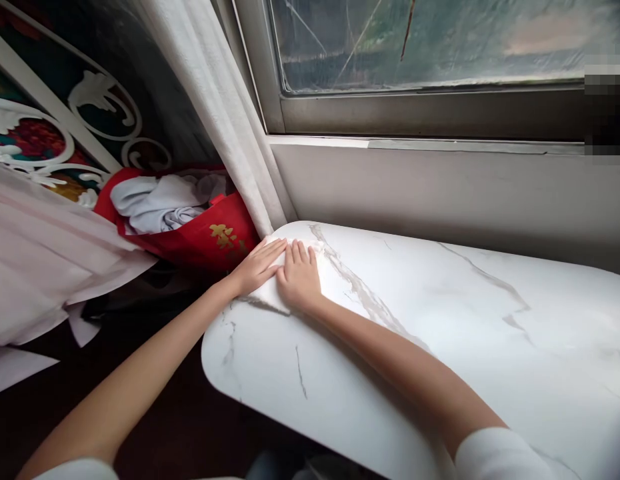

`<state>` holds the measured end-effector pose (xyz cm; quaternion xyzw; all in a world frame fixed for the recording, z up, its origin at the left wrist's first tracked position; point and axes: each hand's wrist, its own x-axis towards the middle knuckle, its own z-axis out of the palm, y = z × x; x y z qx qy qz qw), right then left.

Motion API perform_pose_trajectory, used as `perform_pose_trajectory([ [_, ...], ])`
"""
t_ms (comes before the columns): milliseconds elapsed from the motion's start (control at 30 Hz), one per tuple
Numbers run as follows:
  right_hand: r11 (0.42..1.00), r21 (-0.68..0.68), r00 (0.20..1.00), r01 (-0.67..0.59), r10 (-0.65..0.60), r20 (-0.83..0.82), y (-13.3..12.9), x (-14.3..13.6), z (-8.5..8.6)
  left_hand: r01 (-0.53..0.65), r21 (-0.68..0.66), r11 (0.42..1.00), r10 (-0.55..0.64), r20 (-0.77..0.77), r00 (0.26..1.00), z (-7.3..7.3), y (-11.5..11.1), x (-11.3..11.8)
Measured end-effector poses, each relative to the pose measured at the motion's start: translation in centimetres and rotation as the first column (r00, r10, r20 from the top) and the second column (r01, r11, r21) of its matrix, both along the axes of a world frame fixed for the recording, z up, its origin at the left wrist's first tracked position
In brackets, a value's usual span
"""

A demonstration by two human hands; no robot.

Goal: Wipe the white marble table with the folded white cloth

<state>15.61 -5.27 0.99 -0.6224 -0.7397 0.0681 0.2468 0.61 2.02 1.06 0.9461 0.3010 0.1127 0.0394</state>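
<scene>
A white cloth [267, 291] lies on the white marble-patterned table [370, 393], near its far left corner. Both hands press flat on it. My left hand [256, 267] has its fingers stretched out toward the upper right, at the cloth's left part. Just to the right, my right hand [299, 275] lies palm down with its fingers pointing away from me. The two hands are side by side and nearly touching. Part of the cloth is hidden under them.
Left of the table's far corner is a red bag [190, 243] with pale clothes [163, 200] in it. A white curtain [215, 100] hangs behind. The wall [440, 193] and a window [415, 47] run along the far side. Pink fabric [45, 247] hangs at the left.
</scene>
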Motion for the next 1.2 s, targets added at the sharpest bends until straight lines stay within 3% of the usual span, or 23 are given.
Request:
perform_pose_trajectory([
  [167,0.986,-0.064,0.987,-0.152,0.148,-0.054,-7.2,-2.6,0.9,0.004,0.026,1.000,-0.004,-0.005,1.000,0.5,-7.6,-3.8],
  [300,0.951,-0.120,0.954,-0.287,0.272,-0.123,-11.5,-3.1,1.7,-0.007,0.029,1.000,0.007,-0.015,1.000,0.6,-12.2,-5.3],
  [400,0.922,-0.153,0.928,-0.357,0.330,-0.172,-12.9,-2.9,2.1,-0.004,0.035,0.999,0.004,-0.009,1.000,0.7,-13.7,-5.7],
  [500,0.907,-0.212,0.918,-0.365,0.313,-0.243,-12.6,-2.8,2.3,0.002,0.023,1.000,-0.002,-0.016,1.000,0.6,-13.5,-5.7],
  [633,0.923,-0.246,0.930,-0.296,0.219,-0.296,-10.2,-2.6,2.3,-0.006,-0.007,1.000,0.006,-0.026,1.000,0.4,-11.2,-4.9],
  [733,0.961,-0.180,0.957,-0.211,0.165,-0.239,-7.0,-1.6,1.7,-0.056,-0.013,0.998,0.056,-0.026,0.998,0.1,-7.7,-3.1],
  [867,0.996,-0.042,0.993,-0.075,0.071,-0.096,-1.1,1.4,0.4,-0.103,-0.007,0.995,0.103,-0.037,0.994,-0.3,-1.3,1.4],
  [1000,1.000,-0.022,0.999,0.016,-0.016,0.037,4.4,5.5,-0.2,-0.115,0.001,0.993,0.115,-0.049,0.992,-0.4,4.7,6.8],
  [1100,0.995,-0.018,0.993,0.097,-0.095,0.071,6.9,8.0,-0.3,-0.111,0.000,0.994,0.111,-0.051,0.992,-0.5,7.7,10.1],
  [1200,0.986,0.002,0.983,0.166,-0.166,0.078,7.9,9.2,-0.4,-0.109,0.002,0.994,0.109,-0.051,0.993,-0.6,8.9,11.9],
])
